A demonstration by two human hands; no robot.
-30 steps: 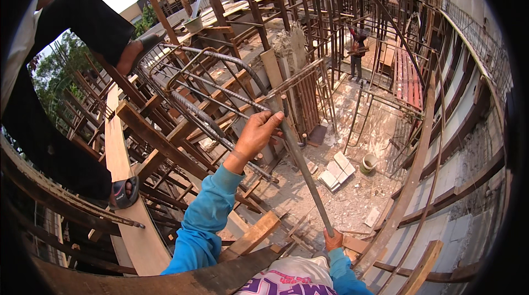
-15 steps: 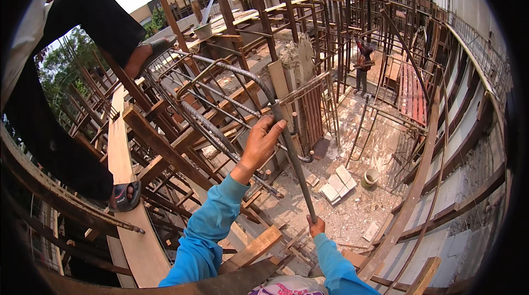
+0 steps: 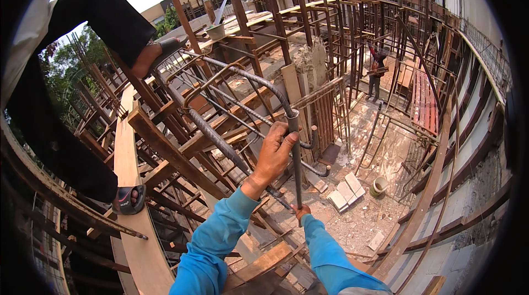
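A steel pipe [image 3: 297, 176] is sleeved over the downturned end of a thick ribbed rebar [image 3: 249, 79]. My left hand [image 3: 274, 154] is closed round the pipe's upper part, just below its open mouth. Lower down, my right hand [image 3: 301, 214] grips the bottom end. The bent rebar belongs to a cage of long bars tied with square stirrups [image 3: 198, 88], reaching from the upper left toward the middle. Beside the pipe, other bars of the cage end in short hooks [image 3: 320, 171]. Both of my forearms are in blue sleeves.
At the left another person's sandalled foot [image 3: 130, 200] stands on a plank [image 3: 138, 234]; their other foot [image 3: 151, 58] rests by the cage. Wooden posts and beams [image 3: 171, 154] crowd beneath. Far below are a bucket [image 3: 379, 186], pale blocks [image 3: 346, 192] and a second person [image 3: 376, 72].
The pipe's lower end and my right hand have swung left, so the pipe hangs nearly straight down in the picture. The rest of the scene has shifted slightly right.
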